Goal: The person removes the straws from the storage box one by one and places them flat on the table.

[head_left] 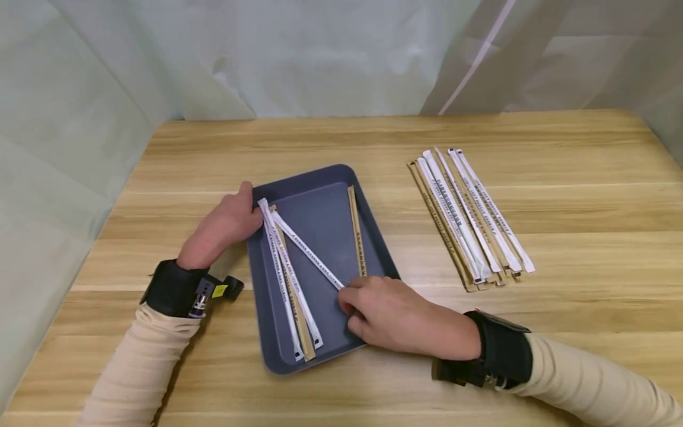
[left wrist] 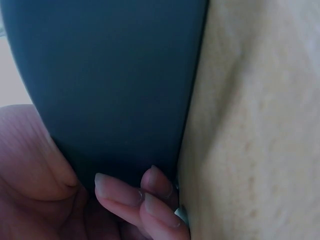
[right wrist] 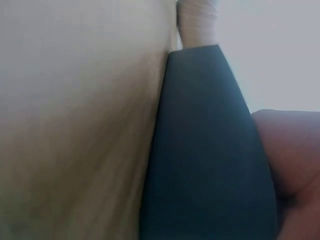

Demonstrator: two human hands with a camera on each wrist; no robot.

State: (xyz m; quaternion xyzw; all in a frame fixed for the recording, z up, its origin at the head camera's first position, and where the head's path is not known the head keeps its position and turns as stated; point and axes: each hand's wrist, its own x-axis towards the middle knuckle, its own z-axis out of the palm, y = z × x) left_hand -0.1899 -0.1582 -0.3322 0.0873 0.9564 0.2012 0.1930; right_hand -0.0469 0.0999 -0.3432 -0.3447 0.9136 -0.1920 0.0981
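Observation:
A shallow dark grey tray [head_left: 299, 181] lies on the table. My left hand [head_left: 226, 219] grips its left wall, and the left wrist view shows curled fingertips [left wrist: 162, 212] against the outside of the wall [left wrist: 110, 90]. My right hand [head_left: 392, 311] reaches over the near right rim and pinches the lower end of a white paper-wrapped straw [head_left: 309, 254] slanting across the tray. White and brown wrapped straws [head_left: 280, 273] lie along the tray's left side. One brown wrapped straw [head_left: 357, 231] lies along the right side. In the right wrist view the tray's outer wall [right wrist: 205, 140] hides the fingertips.
To the right of the tray, a row of several white and brown wrapped straws [head_left: 464, 219] lies side by side on the wooden table [head_left: 587, 237]. A pale sheet [head_left: 331, 59] hangs behind the table's far edge.

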